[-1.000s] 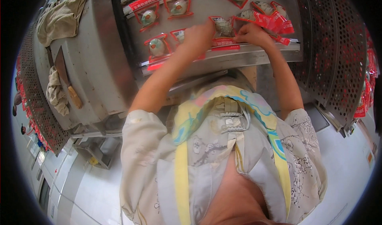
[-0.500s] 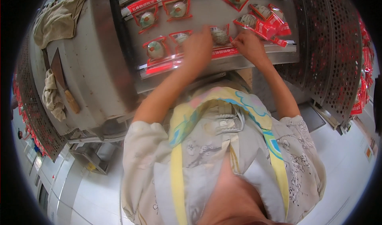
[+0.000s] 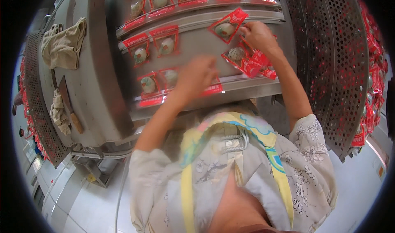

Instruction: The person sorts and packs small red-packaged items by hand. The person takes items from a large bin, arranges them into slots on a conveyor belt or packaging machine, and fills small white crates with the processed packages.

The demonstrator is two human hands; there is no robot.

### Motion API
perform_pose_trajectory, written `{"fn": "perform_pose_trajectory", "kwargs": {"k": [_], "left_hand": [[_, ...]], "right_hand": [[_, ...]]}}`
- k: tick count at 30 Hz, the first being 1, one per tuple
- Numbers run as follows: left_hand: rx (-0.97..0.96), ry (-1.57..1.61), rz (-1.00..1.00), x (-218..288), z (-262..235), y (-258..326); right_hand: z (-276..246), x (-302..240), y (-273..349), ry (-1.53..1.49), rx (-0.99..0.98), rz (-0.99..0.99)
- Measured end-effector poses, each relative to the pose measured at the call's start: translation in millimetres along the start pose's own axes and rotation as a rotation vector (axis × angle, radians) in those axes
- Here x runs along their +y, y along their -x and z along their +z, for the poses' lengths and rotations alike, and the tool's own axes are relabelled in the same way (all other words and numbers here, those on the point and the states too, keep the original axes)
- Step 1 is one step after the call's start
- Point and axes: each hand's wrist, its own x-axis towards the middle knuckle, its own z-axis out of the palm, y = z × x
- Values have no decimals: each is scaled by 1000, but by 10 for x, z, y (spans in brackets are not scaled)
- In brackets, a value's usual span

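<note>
My left hand [image 3: 198, 75] is blurred by motion above the front row of red-and-clear packets, each holding a round, whitish, egg-like thing. A packet [image 3: 149, 85] lies at the row's left end. Another packet [image 3: 169, 75] lies beside my left hand, which partly hides the row. My right hand [image 3: 260, 37] has its fingers curled together at the right edge of a tilted packet [image 3: 225, 29]; whether they grip it I cannot tell. Below my right hand is a loose pile of overlapping packets [image 3: 251, 66].
Behind, more packets [image 3: 160, 1] sit in rows between metal rails [image 3: 197, 19]. On the left metal surface lie a wooden-handled knife [image 3: 68, 103] and beige cloths [image 3: 66, 43]. Perforated metal panels [image 3: 329, 60] stand on the right, with many red packets [image 3: 372, 80] beyond.
My right hand has moved from the front row up to the tilted packet. My left hand has shifted slightly left over the front row. The whole view has tilted, showing more back rows.
</note>
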Motion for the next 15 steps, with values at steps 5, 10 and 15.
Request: {"fn": "perform_pose_trajectory", "kwargs": {"k": [5, 10, 15], "left_hand": [[480, 74, 90, -225, 249, -1224], [273, 299, 19, -399, 264, -1267], [500, 389, 112, -435, 185, -861]], "right_hand": [[301, 176, -152, -220, 91, -23], [346, 87, -160, -559, 35, 68], [567, -130, -148, -850, 55, -44]]}}
